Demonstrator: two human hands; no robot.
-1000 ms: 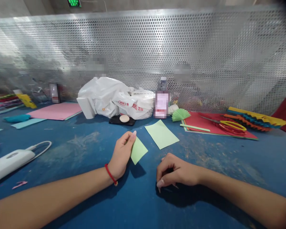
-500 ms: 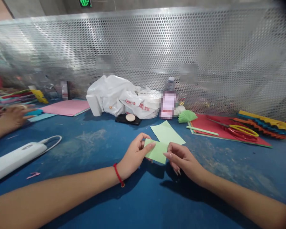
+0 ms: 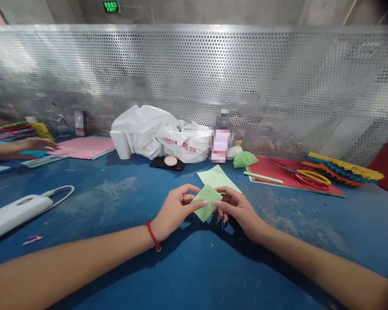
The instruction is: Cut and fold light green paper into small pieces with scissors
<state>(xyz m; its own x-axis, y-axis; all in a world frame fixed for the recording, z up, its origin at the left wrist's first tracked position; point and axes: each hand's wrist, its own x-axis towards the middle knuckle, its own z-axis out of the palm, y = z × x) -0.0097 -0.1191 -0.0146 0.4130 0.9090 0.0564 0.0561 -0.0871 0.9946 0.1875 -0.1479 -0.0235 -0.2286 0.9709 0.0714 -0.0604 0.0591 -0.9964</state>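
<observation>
A small light green paper point(image 3: 207, 199) is held up above the blue table, turned so that one corner points up. My left hand point(image 3: 177, 210), with a red bracelet at the wrist, pinches its left side, thumb in front. My right hand point(image 3: 241, 212) pinches the right side between thumb and fingers. Behind them a second light green sheet point(image 3: 220, 178) lies on the table, partly hidden by the held paper and my right hand. A green pleated paper fan point(image 3: 245, 159) and a narrow green strip point(image 3: 263, 177) lie farther back on the right.
Scissors point(image 3: 313, 178) lie on red paper point(image 3: 278, 165) at the right. White bags point(image 3: 148, 129), a black phone point(image 3: 160, 163) and a bottle point(image 3: 221, 142) stand or lie behind. A power strip point(image 3: 19, 213) is at left, with another person's hand point(image 3: 22, 148) beyond.
The held green paper has turned from lying sideways to corner-up. My right hand has closed in on its right side. The other person's hand has moved, and the view has shifted slightly.
</observation>
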